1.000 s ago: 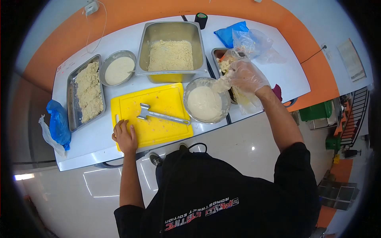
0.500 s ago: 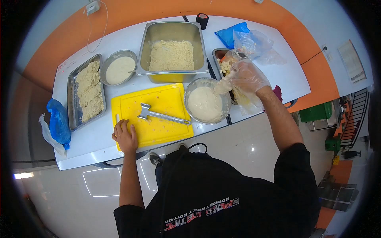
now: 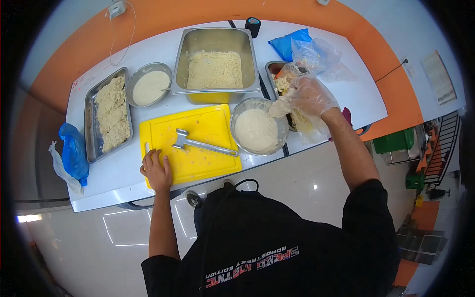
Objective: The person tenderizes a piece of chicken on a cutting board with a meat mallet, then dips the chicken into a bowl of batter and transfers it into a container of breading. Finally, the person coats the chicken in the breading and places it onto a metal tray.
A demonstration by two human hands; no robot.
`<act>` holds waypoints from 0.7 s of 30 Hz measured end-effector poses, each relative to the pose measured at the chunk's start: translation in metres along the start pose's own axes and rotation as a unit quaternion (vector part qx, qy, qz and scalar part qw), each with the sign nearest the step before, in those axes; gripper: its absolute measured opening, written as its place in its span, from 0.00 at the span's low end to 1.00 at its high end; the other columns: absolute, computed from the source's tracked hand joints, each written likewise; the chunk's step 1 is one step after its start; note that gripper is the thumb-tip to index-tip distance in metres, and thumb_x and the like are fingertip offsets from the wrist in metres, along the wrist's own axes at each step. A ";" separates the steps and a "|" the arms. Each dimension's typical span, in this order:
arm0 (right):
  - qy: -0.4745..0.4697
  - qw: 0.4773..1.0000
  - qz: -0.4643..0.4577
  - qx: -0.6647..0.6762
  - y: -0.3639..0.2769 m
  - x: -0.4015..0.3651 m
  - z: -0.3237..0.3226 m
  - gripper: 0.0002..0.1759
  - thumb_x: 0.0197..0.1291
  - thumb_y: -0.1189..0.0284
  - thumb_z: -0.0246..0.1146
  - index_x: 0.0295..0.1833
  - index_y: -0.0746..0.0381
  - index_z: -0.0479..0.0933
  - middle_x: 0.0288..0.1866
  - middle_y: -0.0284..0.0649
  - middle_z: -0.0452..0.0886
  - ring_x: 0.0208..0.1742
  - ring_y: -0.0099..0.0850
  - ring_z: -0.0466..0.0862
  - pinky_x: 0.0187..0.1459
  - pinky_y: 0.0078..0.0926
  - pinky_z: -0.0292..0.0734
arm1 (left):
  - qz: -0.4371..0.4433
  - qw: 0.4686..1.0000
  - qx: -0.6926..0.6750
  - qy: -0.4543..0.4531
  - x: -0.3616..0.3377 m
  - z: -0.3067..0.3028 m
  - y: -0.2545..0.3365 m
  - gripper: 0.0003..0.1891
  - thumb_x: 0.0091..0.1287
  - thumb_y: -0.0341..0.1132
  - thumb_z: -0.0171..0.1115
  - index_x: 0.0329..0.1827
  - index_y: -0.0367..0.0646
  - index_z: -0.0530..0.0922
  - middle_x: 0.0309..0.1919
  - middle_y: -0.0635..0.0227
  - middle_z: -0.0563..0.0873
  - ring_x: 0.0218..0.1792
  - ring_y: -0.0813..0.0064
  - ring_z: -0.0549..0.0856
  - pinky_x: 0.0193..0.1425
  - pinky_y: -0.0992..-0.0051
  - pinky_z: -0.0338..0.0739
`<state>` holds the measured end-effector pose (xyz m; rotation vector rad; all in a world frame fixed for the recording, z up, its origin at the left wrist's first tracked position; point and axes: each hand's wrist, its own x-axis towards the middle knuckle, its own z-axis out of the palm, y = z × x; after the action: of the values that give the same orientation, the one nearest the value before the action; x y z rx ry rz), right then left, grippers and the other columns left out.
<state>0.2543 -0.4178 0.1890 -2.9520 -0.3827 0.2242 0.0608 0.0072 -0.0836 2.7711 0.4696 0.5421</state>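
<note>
**Pale piece held at the rim of the batter bowl**

A pale, coated piece of food (image 3: 277, 107) is pinched in the fingertips of the gloved right hand (image 3: 309, 95). It is held just over the rim of the batter bowl (image 3: 259, 153) on the side nearest that hand. The left hand (image 3: 156, 171) is bare and laid flat, fingers loosely together, on the near corner of the yellow cutting board (image 3: 198, 123). Nothing is gripped in it. A metal mallet (image 3: 200, 143) lies on the board between the two hands. A small tray (image 3: 271, 67) and a clear plastic bag (image 3: 316, 54) lie under and beyond the right hand, and a deep pan of crumbs (image 3: 216, 39) stands beyond the board.

The step appears to be the dipping of the piece. It would best be kept over the bowl so that drips fall inside the rim and not on the table. The pinch should be kept light and near one end, so that most of the surface can be coated. The bare hand is best kept on the board, away from the batter.

Against the frames of a second and half a second ago, very little is changed. The right hand is found in almost the same place, with the piece perhaps drawn slightly nearer the rim. The left hand, the mallet and the bowl are unmoved.
</note>
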 end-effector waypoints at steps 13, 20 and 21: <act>0.003 1.000 -0.003 0.012 -0.004 -0.005 -0.005 0.19 0.56 0.67 0.75 0.49 0.67 0.84 0.54 0.56 0.86 0.58 0.51 0.84 0.63 0.42 0.78 | 0.002 1.000 0.003 0.001 0.000 -0.001 0.001 0.18 0.76 0.46 0.58 0.63 0.50 0.80 0.67 0.64 0.79 0.72 0.60 0.72 0.73 0.51 0.59; 0.001 1.000 0.003 -0.003 -0.009 -0.008 -0.008 0.19 0.56 0.67 0.75 0.50 0.67 0.84 0.53 0.56 0.86 0.58 0.52 0.84 0.62 0.42 0.78 | 0.002 1.000 0.004 0.000 0.000 0.000 0.000 0.19 0.77 0.47 0.57 0.64 0.50 0.80 0.67 0.64 0.79 0.72 0.60 0.72 0.73 0.51 0.59; 0.003 1.000 -0.001 0.001 -0.009 -0.009 -0.008 0.19 0.56 0.67 0.74 0.49 0.67 0.84 0.53 0.56 0.86 0.58 0.52 0.84 0.62 0.42 0.78 | 0.000 1.000 0.005 -0.002 0.000 0.000 0.000 0.19 0.77 0.47 0.57 0.64 0.50 0.80 0.67 0.64 0.78 0.73 0.60 0.72 0.73 0.51 0.59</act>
<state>0.2448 -0.4127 0.1998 -2.9489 -0.3839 0.2143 0.0604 0.0067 -0.0833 2.7805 0.4716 0.5354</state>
